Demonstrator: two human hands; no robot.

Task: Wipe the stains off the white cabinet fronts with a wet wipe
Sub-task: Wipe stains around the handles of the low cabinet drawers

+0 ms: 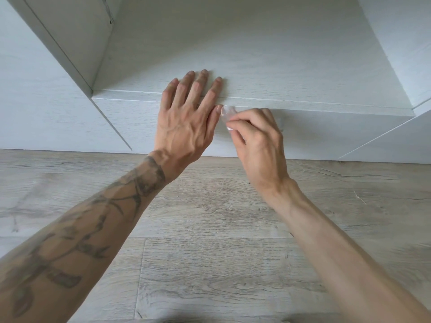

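My left hand (186, 117) lies flat with fingers spread on the front edge of a white shelf board (314, 106), its fingertips resting on the shelf's top. My right hand (258, 141) is curled just to the right of it, pinching a small crumpled white wet wipe (225, 113) against the upper part of the white cabinet front (130, 122) below the shelf edge. Only a small bit of the wipe shows past my fingers. No stain can be made out on the white surface.
An open white niche (233, 43) rises above the shelf, with side walls at left (77, 38) and right (401, 43). More white panels flank the front. Grey wood-look laminate floor (210, 241) runs below the cabinet's base.
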